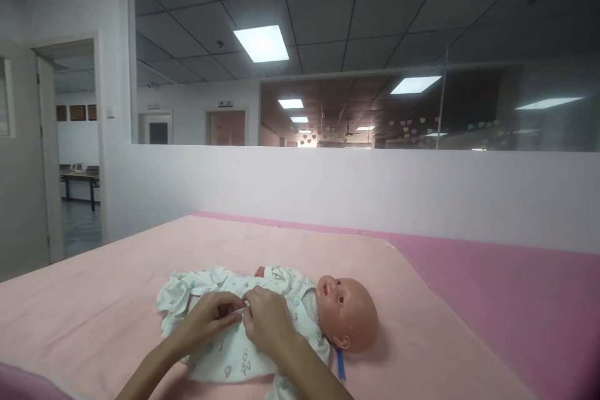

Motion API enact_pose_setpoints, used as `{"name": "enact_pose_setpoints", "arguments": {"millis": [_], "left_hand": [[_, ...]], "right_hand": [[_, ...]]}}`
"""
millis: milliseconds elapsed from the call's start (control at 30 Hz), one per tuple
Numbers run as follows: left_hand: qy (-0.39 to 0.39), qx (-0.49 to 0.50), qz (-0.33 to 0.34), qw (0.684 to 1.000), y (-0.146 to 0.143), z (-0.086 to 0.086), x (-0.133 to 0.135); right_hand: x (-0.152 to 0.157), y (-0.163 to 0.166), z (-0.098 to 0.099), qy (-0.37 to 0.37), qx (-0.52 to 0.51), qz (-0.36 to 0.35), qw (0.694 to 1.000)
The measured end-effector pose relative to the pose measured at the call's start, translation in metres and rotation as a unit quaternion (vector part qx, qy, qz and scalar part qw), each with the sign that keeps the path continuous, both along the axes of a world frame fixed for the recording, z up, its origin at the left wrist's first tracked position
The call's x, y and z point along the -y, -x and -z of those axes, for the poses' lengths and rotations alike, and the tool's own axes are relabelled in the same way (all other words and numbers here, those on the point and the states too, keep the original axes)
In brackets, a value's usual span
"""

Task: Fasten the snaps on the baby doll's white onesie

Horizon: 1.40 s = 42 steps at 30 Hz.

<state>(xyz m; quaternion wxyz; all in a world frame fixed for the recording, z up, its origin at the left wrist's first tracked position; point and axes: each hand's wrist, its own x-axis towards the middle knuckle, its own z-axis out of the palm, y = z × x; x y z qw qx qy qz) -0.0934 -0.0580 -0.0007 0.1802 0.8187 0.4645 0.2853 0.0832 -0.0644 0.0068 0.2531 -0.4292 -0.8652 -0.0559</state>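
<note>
Our left hand [213, 315] and right hand [267, 319] meet over the chest of a baby doll [347, 312], fingers closed, pinching the front of its white printed romper [225, 356]. It lies on its back on a pink blanket [117, 287], head to our right.

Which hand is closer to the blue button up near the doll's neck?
The right hand. It rests on the doll's white printed garment just beside the blue button, on the side of the doll's head. The left hand pinches the cloth farther down, toward the legs.
</note>
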Motion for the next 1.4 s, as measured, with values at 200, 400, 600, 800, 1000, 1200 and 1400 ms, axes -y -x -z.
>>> {"name": "enact_pose_setpoints", "arguments": {"millis": [200, 400, 600, 800, 1000, 1200, 1400], "left_hand": [[-0.016, 0.056, -0.004, 0.998, 0.000, 0.008, -0.002], [-0.062, 0.082, -0.040, 0.994, -0.012, 0.007, 0.003], [-0.058, 0.024, -0.054, 0.997, -0.010, 0.006, 0.004], [-0.064, 0.012, -0.050, 0.997, -0.009, 0.005, 0.003], [-0.079, -0.014, -0.051, 0.995, -0.010, 0.010, -0.002], [-0.059, 0.007, -0.013, 0.998, -0.007, 0.009, -0.005], [-0.018, 0.027, 0.018, 0.999, -0.006, 0.004, -0.005]], "right_hand": [[-0.001, 0.004, 0.014, -0.018, -0.039, 0.002, 0.999], [-0.006, 0.003, 0.025, -0.017, -0.066, 0.017, 0.998], [-0.008, 0.003, 0.030, -0.021, -0.053, 0.012, 0.998], [-0.006, 0.000, 0.028, -0.012, -0.105, 0.004, 0.994], [-0.006, 0.000, 0.029, -0.007, -0.126, -0.008, 0.992], [-0.007, 0.000, 0.032, -0.012, -0.142, -0.015, 0.990], [-0.010, 0.000, 0.034, -0.014, -0.138, -0.021, 0.990]]}}
